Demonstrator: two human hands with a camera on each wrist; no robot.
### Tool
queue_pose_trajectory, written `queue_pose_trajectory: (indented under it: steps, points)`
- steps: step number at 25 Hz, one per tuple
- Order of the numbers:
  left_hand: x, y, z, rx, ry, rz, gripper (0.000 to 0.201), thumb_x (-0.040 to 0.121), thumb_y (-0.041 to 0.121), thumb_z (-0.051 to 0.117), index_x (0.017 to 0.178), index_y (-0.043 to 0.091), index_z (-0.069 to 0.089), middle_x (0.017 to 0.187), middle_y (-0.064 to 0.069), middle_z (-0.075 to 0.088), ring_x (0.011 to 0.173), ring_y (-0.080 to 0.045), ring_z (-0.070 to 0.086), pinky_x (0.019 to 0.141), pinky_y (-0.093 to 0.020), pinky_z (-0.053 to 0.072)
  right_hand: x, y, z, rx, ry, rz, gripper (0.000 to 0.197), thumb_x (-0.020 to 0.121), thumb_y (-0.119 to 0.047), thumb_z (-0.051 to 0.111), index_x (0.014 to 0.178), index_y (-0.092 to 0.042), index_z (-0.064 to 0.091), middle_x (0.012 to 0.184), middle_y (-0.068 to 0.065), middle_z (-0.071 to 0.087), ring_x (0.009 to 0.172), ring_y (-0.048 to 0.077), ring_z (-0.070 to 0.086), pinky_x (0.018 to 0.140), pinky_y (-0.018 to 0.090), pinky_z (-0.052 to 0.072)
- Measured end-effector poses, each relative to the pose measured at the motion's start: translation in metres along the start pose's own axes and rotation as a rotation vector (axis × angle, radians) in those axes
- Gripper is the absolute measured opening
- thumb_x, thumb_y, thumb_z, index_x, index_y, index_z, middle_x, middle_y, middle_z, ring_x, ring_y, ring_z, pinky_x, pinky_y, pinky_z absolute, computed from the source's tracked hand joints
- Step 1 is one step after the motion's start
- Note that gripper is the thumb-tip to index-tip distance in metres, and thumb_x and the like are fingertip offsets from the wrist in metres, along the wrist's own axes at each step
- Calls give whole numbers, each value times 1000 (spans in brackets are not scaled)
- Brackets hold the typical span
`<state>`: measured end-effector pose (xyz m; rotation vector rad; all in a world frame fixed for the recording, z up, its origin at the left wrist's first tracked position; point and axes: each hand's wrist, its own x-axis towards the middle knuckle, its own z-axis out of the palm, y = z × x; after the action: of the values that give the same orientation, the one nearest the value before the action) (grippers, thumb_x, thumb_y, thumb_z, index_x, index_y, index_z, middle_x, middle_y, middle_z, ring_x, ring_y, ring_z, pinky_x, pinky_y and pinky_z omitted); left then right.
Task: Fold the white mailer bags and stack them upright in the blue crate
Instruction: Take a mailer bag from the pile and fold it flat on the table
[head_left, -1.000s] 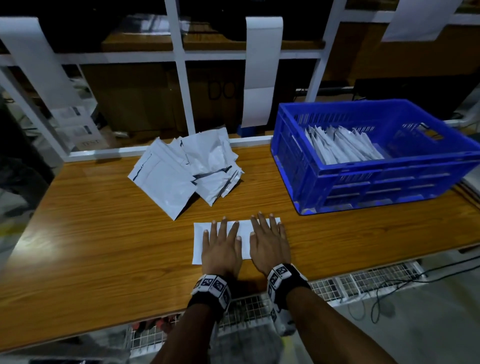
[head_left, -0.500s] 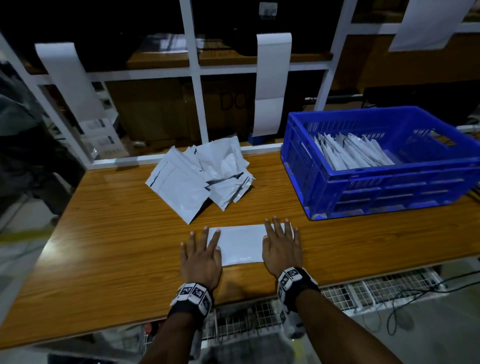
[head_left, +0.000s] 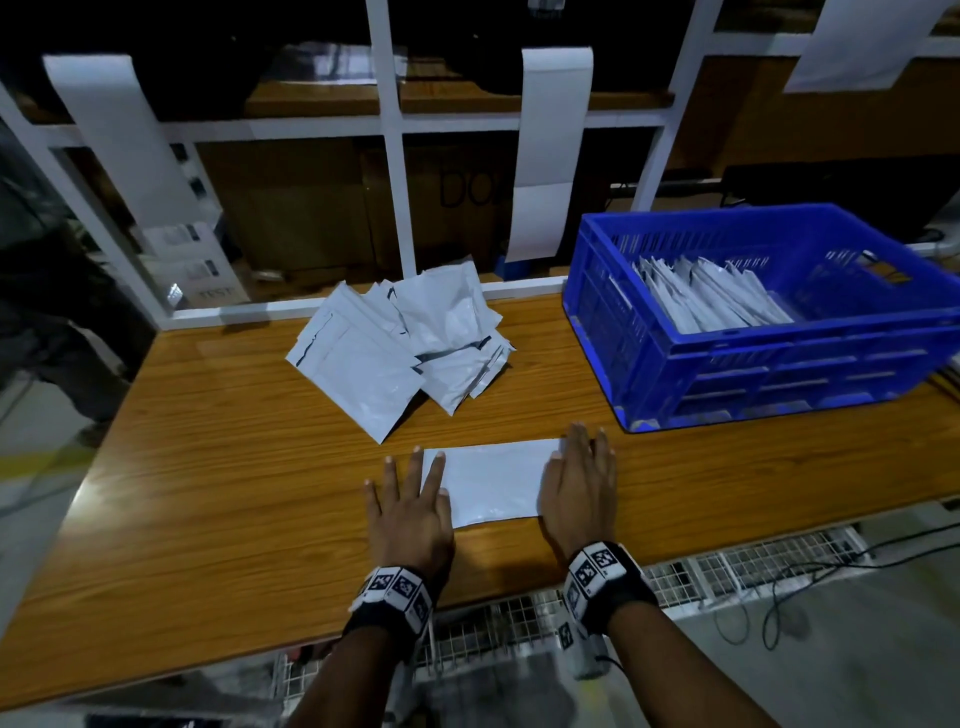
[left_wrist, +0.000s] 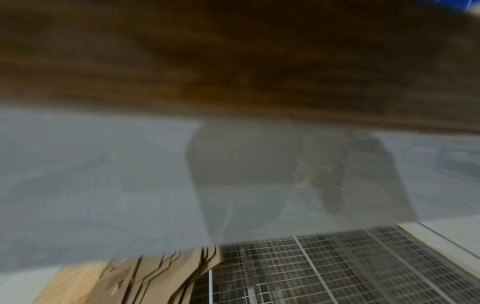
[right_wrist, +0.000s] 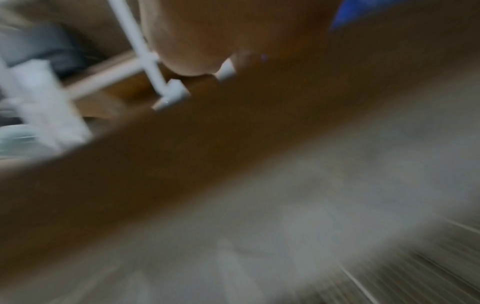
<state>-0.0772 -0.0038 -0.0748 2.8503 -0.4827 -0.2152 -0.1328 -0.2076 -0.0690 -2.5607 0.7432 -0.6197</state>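
Neither grip is closed: left hand (head_left: 410, 512) and right hand (head_left: 579, 493) lie flat, fingers straight, pressing the 2 ends of the folded bag (head_left: 493, 480) onto the worktop (head_left: 218, 467), likely to set the crease. Crate (head_left: 779, 364) holds upright bags; a loose pile (head_left: 400, 343) waits behind.

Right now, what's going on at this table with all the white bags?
A person is folding mailer bags. Both hands lie flat on the wooden table: the left hand at the left edge of one folded white mailer bag, the right hand on its right end, pressing it down. A loose pile of mailer bags waits behind it. To the right, the blue crate already holds a row of folded bags standing on edge.
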Motion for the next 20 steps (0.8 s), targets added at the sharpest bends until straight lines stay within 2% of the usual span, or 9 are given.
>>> queue_pose_trajectory:
  steps: [3,5,7,10,12,15,17,20]
  points:
    - [0,-2,2,-24,-5,2,59,101,46,7,159,41,2,168,10,-6,155,-27,-12,122,-55,-8,-4,-29,15,23,-193,-148,52,105,-32,27,153,-10,35,159,8,36,152,27,19,122,42,19]
    - [1,-2,2,-26,-11,8,64,96,48,-1,160,40,2,168,10,-8,155,-27,-12,122,-55,-8,-10,-30,24,-119,-292,-213,56,104,-35,20,153,-13,35,161,6,33,151,28,21,122,46,20]
    - [0,-3,1,-16,3,18,65,96,48,-3,160,39,1,168,10,-8,155,-28,-12,123,-55,-7,-11,-15,23,-264,-331,-231,61,102,-42,14,154,-18,36,162,4,30,150,28,26,122,50,21]
    - [-2,-4,3,-28,30,29,59,102,44,7,160,38,1,168,9,-8,155,-28,-12,123,-55,-7,-3,13,12,-343,-350,-152,62,101,-46,13,157,-24,30,164,2,24,151,29,24,120,55,21]
    - [-1,-5,5,-19,42,49,61,100,45,5,160,37,3,168,8,-5,155,-30,-9,122,-56,-7,4,29,2,-382,-359,-57,59,104,-45,15,159,-25,19,167,1,14,153,28,15,121,56,16]
    - [2,-8,4,1,8,64,64,99,46,7,160,32,20,167,2,14,154,-37,10,120,-60,1,8,41,-10,-394,-377,89,59,106,-45,17,161,-26,5,168,-3,-2,155,24,0,123,53,6]
    - [3,-8,6,22,8,76,63,100,46,11,158,28,30,165,-1,24,151,-39,21,117,-61,5,7,43,-18,-397,-350,146,60,106,-45,17,161,-23,6,168,-3,0,155,21,0,124,51,5]
    - [4,-9,7,46,32,87,63,102,47,11,158,26,30,165,-4,24,150,-41,22,118,-62,6,4,39,-24,-361,-358,186,59,106,-43,22,160,-21,14,168,-2,8,154,23,6,123,49,8]
